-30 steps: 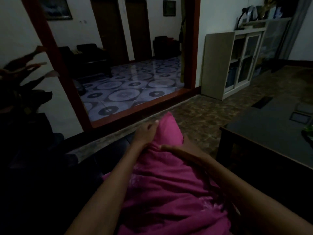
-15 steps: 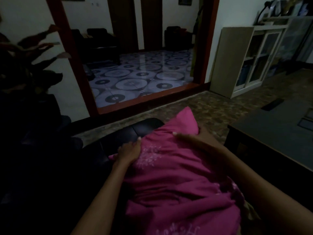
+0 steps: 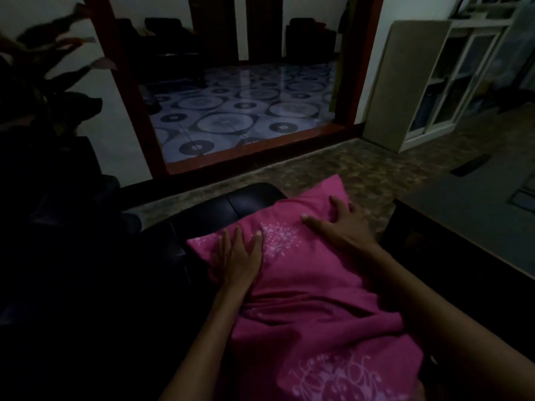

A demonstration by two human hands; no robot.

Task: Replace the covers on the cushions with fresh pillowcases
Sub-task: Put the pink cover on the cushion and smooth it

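Observation:
A cushion in a pink pillowcase [image 3: 312, 285] with pale floral print lies lengthwise in front of me on a black sofa seat [image 3: 220, 209]. The case is bunched in folds near its middle. My left hand [image 3: 240, 256] lies flat on the cushion's left side, fingers straight. My right hand [image 3: 338, 224] presses on the upper right part with its fingers spread, near the far corner.
A dark coffee table [image 3: 463, 227] stands close on the right. A white glass-door cabinet [image 3: 428, 82] is against the far right wall. A red-framed doorway [image 3: 254, 151] leads to a room with patterned tiles. A dark plant [image 3: 43, 82] is at left.
The cushion has come down flat onto the sofa. My left hand let go of its far corner and moved back to lie flat. My right hand spread out on top.

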